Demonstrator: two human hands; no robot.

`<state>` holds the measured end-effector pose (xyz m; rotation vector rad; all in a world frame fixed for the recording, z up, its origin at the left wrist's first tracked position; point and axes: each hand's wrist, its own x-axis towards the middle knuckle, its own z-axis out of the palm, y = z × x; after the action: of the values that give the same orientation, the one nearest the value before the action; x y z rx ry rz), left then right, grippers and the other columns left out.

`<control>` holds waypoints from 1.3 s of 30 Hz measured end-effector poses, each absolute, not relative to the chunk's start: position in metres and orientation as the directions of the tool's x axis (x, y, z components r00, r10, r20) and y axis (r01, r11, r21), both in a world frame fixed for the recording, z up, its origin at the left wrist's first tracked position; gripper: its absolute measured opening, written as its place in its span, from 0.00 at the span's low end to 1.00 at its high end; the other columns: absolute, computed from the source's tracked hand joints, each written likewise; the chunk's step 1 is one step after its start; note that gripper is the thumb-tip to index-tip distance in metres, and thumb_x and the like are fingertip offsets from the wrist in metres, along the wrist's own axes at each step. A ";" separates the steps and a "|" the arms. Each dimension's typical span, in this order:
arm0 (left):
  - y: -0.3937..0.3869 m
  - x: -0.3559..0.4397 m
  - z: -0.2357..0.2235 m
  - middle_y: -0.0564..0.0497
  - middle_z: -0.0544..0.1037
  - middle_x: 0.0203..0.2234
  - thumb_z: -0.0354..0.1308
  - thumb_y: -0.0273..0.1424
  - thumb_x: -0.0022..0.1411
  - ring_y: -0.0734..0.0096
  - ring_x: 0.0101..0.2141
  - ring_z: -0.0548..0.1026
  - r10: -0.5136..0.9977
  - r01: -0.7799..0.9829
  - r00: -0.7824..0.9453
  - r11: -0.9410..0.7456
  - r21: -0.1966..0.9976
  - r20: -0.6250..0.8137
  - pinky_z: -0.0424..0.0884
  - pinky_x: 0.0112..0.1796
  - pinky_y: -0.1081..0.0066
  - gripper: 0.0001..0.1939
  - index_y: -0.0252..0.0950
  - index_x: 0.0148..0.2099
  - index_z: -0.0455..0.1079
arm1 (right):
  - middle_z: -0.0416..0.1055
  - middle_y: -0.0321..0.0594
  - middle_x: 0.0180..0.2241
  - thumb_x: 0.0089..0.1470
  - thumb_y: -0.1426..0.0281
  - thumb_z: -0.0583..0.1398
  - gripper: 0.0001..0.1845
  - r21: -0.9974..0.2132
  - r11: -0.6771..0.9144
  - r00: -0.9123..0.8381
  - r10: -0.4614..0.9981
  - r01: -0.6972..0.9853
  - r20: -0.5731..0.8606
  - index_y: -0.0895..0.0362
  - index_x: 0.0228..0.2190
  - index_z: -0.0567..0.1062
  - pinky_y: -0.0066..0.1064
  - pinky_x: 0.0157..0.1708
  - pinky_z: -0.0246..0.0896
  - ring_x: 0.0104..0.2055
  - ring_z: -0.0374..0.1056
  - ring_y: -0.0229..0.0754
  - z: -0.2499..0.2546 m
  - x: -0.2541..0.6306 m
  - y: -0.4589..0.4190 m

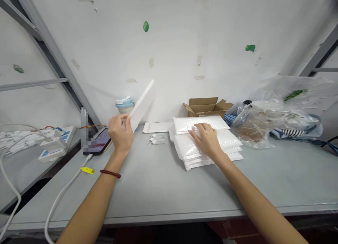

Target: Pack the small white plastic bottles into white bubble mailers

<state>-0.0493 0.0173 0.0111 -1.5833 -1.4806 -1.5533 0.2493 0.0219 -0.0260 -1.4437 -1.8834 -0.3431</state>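
My left hand point(120, 134) is raised above the left part of the table, its fingers pinched on the lower end of a thin, flat white piece point(142, 104). That piece slants up to the right, and I cannot make out its exact kind. My right hand point(205, 139) lies with fingers apart on a pile of white bubble mailers point(185, 148), touching the upper ones. Between the hands rest a few small white tags with string loops point(157, 139). Behind them lies a flat white envelope-like piece point(157, 127).
A lit phone point(99, 143) with a white charging cable point(66, 187) is at the left, near a blue-lidded cup point(125, 103). An open cardboard box point(207, 108) stands behind the mailers. Clear plastic bags point(264, 122) sit at the right. White cabled devices point(54, 145) lie far left.
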 end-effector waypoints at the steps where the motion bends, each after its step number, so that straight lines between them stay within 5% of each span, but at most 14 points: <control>1: 0.016 -0.042 0.008 0.48 0.72 0.31 0.49 0.33 0.65 0.64 0.35 0.69 0.382 0.875 -0.170 -0.366 0.317 0.909 0.64 0.41 0.63 0.09 0.36 0.37 0.67 | 0.70 0.54 0.44 0.58 0.59 0.52 0.21 -0.196 0.336 -0.102 0.695 0.921 0.712 0.59 0.47 0.68 0.47 0.41 0.58 0.46 0.64 0.55 -0.025 0.246 0.020; 6: 0.006 0.006 -0.015 0.47 0.74 0.33 0.46 0.27 0.66 0.66 0.37 0.70 0.325 0.780 0.243 -0.625 0.015 0.914 0.65 0.40 0.64 0.11 0.39 0.37 0.69 | 0.59 0.58 0.57 0.58 0.66 0.53 0.28 0.014 0.441 -0.223 0.425 0.898 0.877 0.57 0.58 0.56 0.49 0.50 0.54 0.59 0.55 0.56 -0.017 0.230 0.002; 10: -0.005 0.030 -0.025 0.48 0.76 0.36 0.48 0.27 0.64 0.68 0.39 0.71 0.290 0.617 0.463 -0.784 -0.070 0.837 0.65 0.41 0.67 0.10 0.41 0.36 0.70 | 0.61 0.49 0.58 0.58 0.78 0.48 0.25 0.224 0.456 -0.425 0.406 0.862 0.809 0.53 0.56 0.62 0.47 0.56 0.47 0.61 0.56 0.48 -0.018 0.225 -0.003; 13: -0.008 0.034 -0.022 0.47 0.76 0.39 0.51 0.32 0.64 0.65 0.43 0.70 0.409 0.666 0.319 -0.738 0.105 0.855 0.64 0.46 0.63 0.07 0.40 0.37 0.71 | 0.69 0.47 0.52 0.58 0.81 0.46 0.23 0.269 0.476 -0.488 0.428 0.837 0.761 0.57 0.50 0.69 0.40 0.53 0.52 0.55 0.63 0.44 -0.024 0.228 0.003; 16: -0.003 0.029 -0.016 0.42 0.72 0.47 0.53 0.34 0.62 0.60 0.49 0.67 0.634 0.656 -0.038 -0.567 0.498 0.772 0.63 0.50 0.57 0.12 0.36 0.46 0.68 | 0.72 0.46 0.49 0.58 0.82 0.47 0.20 0.279 0.468 -0.480 0.390 0.838 0.786 0.60 0.46 0.71 0.34 0.46 0.58 0.53 0.66 0.43 -0.025 0.231 0.007; 18: 0.002 0.025 -0.013 0.39 0.70 0.50 0.55 0.36 0.59 0.58 0.49 0.68 0.830 0.459 -0.210 -0.382 0.802 0.516 0.66 0.48 0.57 0.20 0.33 0.52 0.65 | 0.73 0.46 0.48 0.58 0.81 0.48 0.18 0.266 0.461 -0.461 0.387 0.847 0.799 0.60 0.45 0.71 0.33 0.41 0.60 0.49 0.67 0.43 -0.023 0.231 0.006; 20: 0.005 0.021 -0.011 0.38 0.71 0.49 0.55 0.35 0.57 0.59 0.45 0.72 0.959 0.166 -0.181 -0.191 0.967 0.220 0.69 0.44 0.59 0.20 0.31 0.50 0.65 | 0.73 0.46 0.47 0.57 0.80 0.49 0.17 0.231 0.470 -0.449 0.428 0.852 0.785 0.59 0.45 0.71 0.33 0.37 0.61 0.45 0.67 0.44 -0.021 0.228 0.003; 24: 0.005 0.020 -0.009 0.42 0.77 0.38 0.58 0.32 0.52 0.65 0.38 0.74 0.998 -0.116 0.024 -0.051 0.992 0.054 0.71 0.39 0.66 0.12 0.29 0.38 0.71 | 0.68 0.51 0.49 0.54 0.73 0.54 0.20 0.169 0.539 -0.481 0.513 0.825 0.711 0.59 0.49 0.69 0.38 0.40 0.62 0.48 0.62 0.50 -0.018 0.224 -0.004; 32: -0.003 0.026 -0.003 0.52 0.75 0.25 0.65 0.35 0.44 0.73 0.26 0.70 0.971 0.060 0.195 -0.154 0.986 0.140 0.67 0.32 0.71 0.13 0.33 0.32 0.71 | 0.40 0.59 0.64 0.47 0.55 0.57 0.46 0.146 0.532 -0.490 0.593 0.834 0.639 0.57 0.62 0.47 0.61 0.53 0.40 0.65 0.33 0.64 -0.017 0.229 -0.005; 39: -0.004 0.023 -0.003 0.54 0.70 0.20 0.62 0.40 0.50 0.76 0.23 0.66 0.954 0.114 0.279 -0.148 0.982 0.111 0.65 0.28 0.73 0.14 0.33 0.28 0.70 | 0.51 0.58 0.58 0.44 0.58 0.58 0.45 0.122 0.545 -0.483 0.590 0.829 0.647 0.56 0.61 0.50 0.57 0.55 0.37 0.60 0.46 0.60 -0.012 0.229 -0.008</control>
<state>0.0231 -0.0045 -0.0034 -3.0199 -2.0454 -2.0377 0.2294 -0.0077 -0.0121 -1.1424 -2.2380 -0.5779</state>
